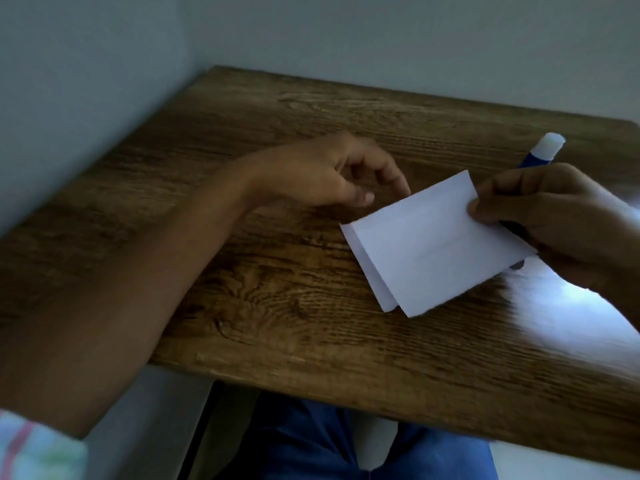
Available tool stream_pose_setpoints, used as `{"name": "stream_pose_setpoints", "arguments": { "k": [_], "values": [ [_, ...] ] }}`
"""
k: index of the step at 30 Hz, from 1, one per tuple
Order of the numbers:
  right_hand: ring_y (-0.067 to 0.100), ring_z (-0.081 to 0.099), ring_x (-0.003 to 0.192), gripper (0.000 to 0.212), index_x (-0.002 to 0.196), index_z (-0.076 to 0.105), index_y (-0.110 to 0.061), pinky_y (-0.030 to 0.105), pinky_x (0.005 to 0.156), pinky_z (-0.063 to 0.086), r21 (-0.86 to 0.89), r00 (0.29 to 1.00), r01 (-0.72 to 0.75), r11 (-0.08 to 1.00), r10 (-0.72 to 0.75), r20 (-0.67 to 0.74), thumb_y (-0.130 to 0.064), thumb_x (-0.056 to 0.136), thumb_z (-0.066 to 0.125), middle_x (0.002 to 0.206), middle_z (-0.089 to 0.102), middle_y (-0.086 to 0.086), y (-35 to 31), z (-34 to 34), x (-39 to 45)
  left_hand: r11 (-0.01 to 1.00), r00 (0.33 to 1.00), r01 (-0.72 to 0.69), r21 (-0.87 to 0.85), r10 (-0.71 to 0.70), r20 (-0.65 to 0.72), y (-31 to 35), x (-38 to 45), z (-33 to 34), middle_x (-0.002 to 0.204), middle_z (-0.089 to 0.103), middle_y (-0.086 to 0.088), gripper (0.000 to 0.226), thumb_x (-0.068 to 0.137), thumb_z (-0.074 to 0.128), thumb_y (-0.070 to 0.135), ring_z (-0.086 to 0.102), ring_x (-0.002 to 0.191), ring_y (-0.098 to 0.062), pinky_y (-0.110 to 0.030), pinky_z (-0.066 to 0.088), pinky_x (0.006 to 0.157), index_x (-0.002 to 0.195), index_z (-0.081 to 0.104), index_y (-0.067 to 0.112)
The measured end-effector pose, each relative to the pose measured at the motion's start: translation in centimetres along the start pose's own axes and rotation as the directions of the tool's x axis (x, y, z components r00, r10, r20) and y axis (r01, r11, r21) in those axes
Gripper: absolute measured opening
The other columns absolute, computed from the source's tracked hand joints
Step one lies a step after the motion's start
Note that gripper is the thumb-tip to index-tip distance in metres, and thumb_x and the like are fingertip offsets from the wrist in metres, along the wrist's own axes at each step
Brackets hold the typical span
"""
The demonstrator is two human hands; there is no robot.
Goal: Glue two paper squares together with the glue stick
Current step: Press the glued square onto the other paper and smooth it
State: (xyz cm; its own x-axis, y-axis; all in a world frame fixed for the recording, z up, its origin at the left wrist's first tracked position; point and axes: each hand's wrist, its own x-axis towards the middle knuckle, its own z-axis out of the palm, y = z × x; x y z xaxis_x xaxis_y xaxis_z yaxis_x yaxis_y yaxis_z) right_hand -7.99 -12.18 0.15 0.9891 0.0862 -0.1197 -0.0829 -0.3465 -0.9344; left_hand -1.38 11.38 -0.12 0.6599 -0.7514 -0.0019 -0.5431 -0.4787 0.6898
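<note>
Wooden bench point(311, 289), rectangular, dark brown with a coarse wavy grain, set into a corner of pale smooth walls point(86, 81); a bright glare patch lies on its right part. My left hand point(322, 174) rests on the bench just left of the paper, its fingers point(388, 168) loosely curled and grasping nothing. My right hand point(540, 216) pinches the right edge of the upper paper square point(446, 244) between thumb and fingers. Two flat, matte white paper squares lie stacked, slightly offset; the lower paper square point(363, 258) shows as a narrow strip along the left edge. The glue stick point(545, 148), a blue cylinder with a white end, is partly hidden behind my right hand; whether that hand also grips it I cannot tell.
</note>
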Motion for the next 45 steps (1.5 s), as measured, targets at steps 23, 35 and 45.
{"name": "stream_pose_setpoints", "arguments": {
  "k": [23,35,45],
  "values": [
    [0.005,0.063,0.050,0.034,0.055,0.070,-0.020,0.021,0.035,0.044,0.020,1.000,-0.013,1.000,0.013,-0.017,-0.010,0.084,0.057,0.059,0.071,-0.005,1.3,1.6,0.9,0.990,0.985,0.113,0.078,-0.122,0.122,-1.1,-0.2,-0.2,0.103,0.063,0.014,0.029,0.081,0.061,0.016,0.059,0.093,-0.010,-0.038,0.051,0.084,0.103,0.061,0.035],
    [0.007,0.064,0.050,0.030,0.058,0.072,-0.019,0.021,0.032,0.042,0.010,0.998,-0.059,0.998,0.059,-0.020,-0.010,0.084,0.058,0.063,0.072,-0.004,1.5,1.6,1.1,0.990,0.982,0.124,0.072,-0.132,0.133,-1.1,0.0,0.0,0.104,0.060,0.015,0.029,0.081,0.061,0.016,0.057,0.092,-0.003,-0.028,0.049,0.080,0.102,0.059,0.036],
    [0.006,0.064,0.050,0.033,0.056,0.071,-0.022,0.022,0.033,0.044,-0.019,0.997,-0.075,0.997,0.075,-0.016,-0.011,0.085,0.057,0.059,0.070,-0.006,1.5,1.6,1.2,0.987,0.983,0.115,0.108,-0.129,0.128,-1.3,0.3,0.1,0.101,0.057,0.019,0.029,0.080,0.061,0.018,0.054,0.089,0.002,-0.024,0.045,0.075,0.098,0.058,0.041]
  ]
}}
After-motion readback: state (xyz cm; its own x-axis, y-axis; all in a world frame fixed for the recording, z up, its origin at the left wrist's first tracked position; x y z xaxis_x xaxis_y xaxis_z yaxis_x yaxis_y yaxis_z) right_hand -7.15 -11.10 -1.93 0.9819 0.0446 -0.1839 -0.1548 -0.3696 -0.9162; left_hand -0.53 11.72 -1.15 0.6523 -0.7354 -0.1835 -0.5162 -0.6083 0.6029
